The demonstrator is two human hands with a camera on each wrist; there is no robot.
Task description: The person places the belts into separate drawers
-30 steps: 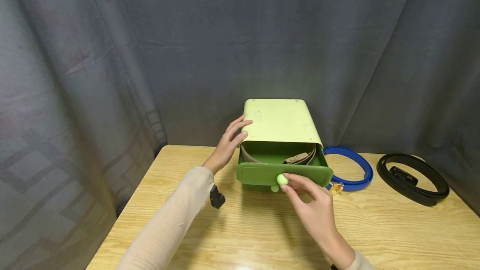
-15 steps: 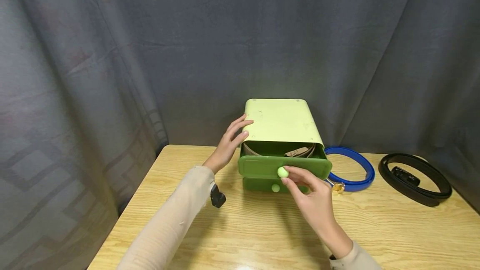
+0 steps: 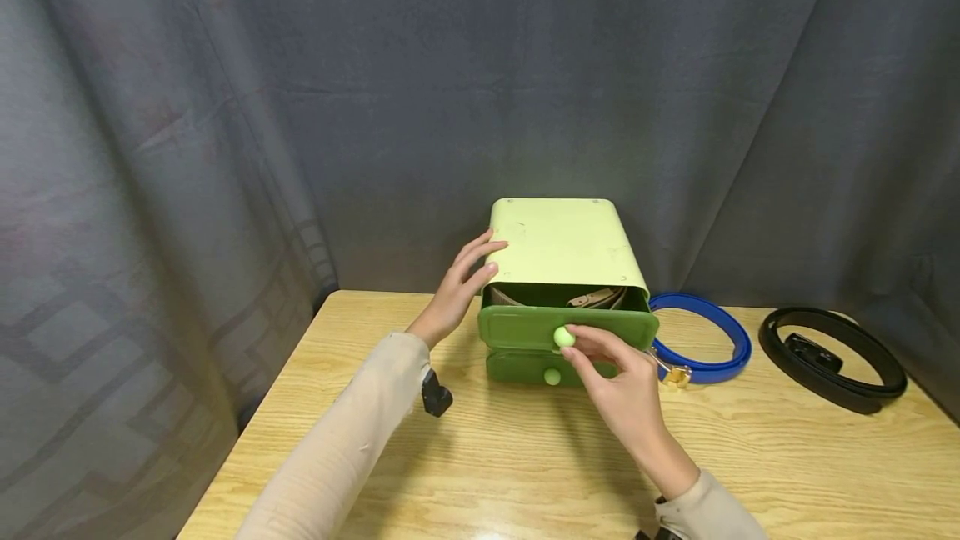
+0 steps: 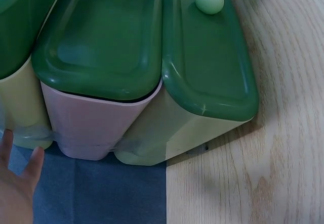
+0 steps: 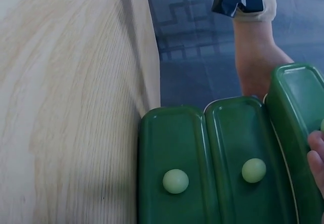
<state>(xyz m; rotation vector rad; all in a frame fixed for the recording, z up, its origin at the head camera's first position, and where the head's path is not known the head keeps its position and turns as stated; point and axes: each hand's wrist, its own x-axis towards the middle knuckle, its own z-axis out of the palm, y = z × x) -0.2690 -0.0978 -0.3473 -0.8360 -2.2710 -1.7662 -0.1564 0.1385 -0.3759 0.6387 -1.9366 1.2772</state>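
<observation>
Three drawers [image 3: 521, 329], three belts [image 3: 712, 374]

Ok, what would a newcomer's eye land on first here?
Probably the pale-topped cabinet near the curtain, its upper drawer partly open with a tan belt inside. The left hand rests on its left edge; the right hand pinches the upper knob. Next, the vivid blue belt and black belt, looped to the cabinet's right.
</observation>
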